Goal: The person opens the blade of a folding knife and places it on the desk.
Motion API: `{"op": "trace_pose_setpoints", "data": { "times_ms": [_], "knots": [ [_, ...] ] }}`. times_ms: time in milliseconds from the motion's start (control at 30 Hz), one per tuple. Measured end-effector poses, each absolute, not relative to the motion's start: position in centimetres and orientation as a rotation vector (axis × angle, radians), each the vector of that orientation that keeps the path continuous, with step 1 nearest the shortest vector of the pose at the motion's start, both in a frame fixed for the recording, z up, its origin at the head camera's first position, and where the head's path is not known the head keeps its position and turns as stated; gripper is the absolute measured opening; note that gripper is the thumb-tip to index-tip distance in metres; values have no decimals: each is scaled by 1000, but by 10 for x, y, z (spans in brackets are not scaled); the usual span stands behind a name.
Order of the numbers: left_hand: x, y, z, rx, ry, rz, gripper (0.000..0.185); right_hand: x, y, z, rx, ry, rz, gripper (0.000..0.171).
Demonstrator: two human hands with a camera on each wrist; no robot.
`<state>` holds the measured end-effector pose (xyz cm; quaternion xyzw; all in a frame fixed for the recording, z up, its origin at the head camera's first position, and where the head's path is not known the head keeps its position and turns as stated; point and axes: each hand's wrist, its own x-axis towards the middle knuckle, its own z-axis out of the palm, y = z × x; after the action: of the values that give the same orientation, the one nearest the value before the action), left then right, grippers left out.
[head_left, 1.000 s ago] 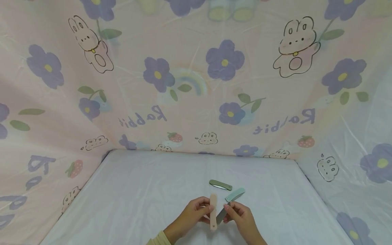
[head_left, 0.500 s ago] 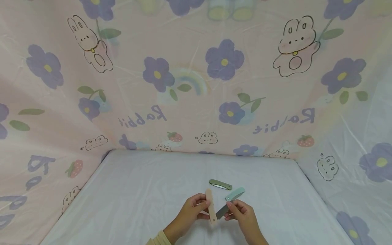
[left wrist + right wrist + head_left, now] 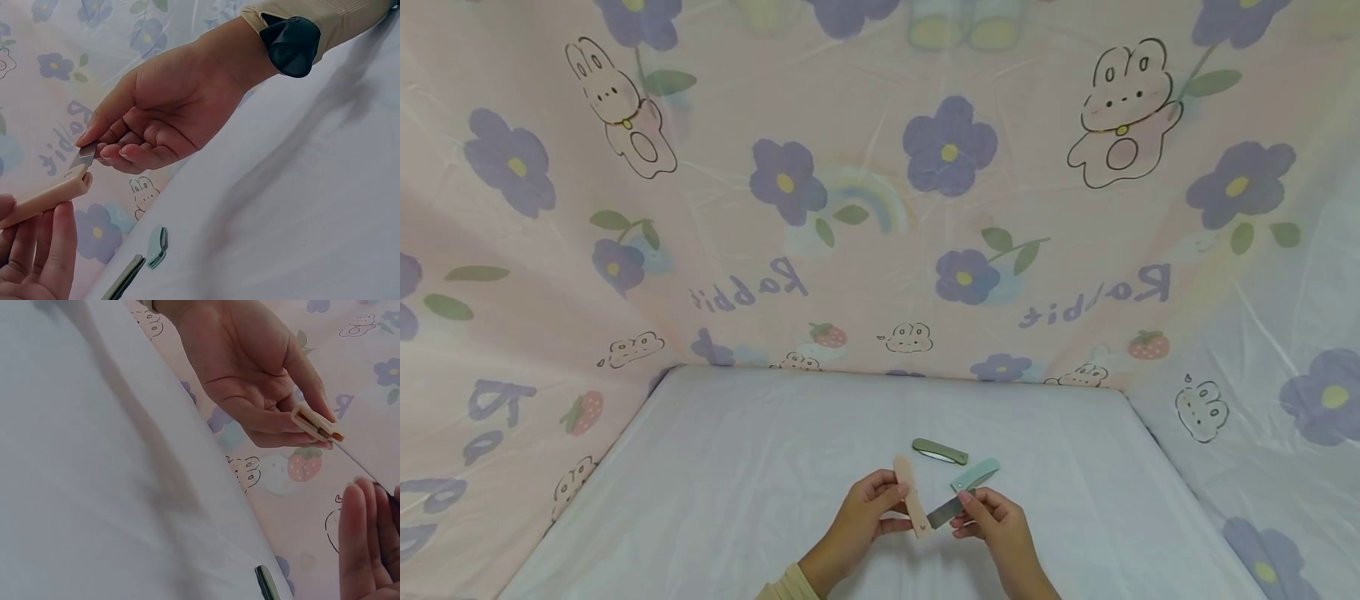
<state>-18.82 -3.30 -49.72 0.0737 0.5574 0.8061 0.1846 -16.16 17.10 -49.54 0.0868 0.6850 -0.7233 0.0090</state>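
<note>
Between my hands is a folding knife with a peach handle (image 3: pixel 912 500) and a dark grey blade (image 3: pixel 945 511) swung partway out of it. My left hand (image 3: pixel 867 510) grips the handle, thumb on its near face and fingers behind. My right hand (image 3: pixel 1002 525) pinches the blade between thumb and fingers, away from the pivot. In the right wrist view the slotted end of the handle (image 3: pixel 315 424) shows, with the thin blade (image 3: pixel 359 461) running toward the right fingers. Just beyond the hands, a mint folding knife (image 3: pixel 977 473) and an olive green folding knife (image 3: pixel 940 452) lie folded.
A white cloth-covered table (image 3: pixel 760 450) spreads under the hands. Pale pink curtains (image 3: pixel 865 275) printed with rabbits and purple flowers stand around its back and sides.
The handle's far end has tipped left and the whole knife has lifted slightly away from me. The blade has turned to the right, widening its angle from the handle. Both knives on the table stay put.
</note>
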Motion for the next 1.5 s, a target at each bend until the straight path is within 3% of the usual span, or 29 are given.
{"op": "trace_pose_setpoints", "data": {
  "times_ms": [467,1500],
  "knots": [
    [-189,-36,-500,151,1448,2371,43,-164,174,-501,324,2042,-2330,24],
    [-187,-33,-501,-125,1273,2614,39,-162,165,-500,227,1688,-2523,15]
  ]
}}
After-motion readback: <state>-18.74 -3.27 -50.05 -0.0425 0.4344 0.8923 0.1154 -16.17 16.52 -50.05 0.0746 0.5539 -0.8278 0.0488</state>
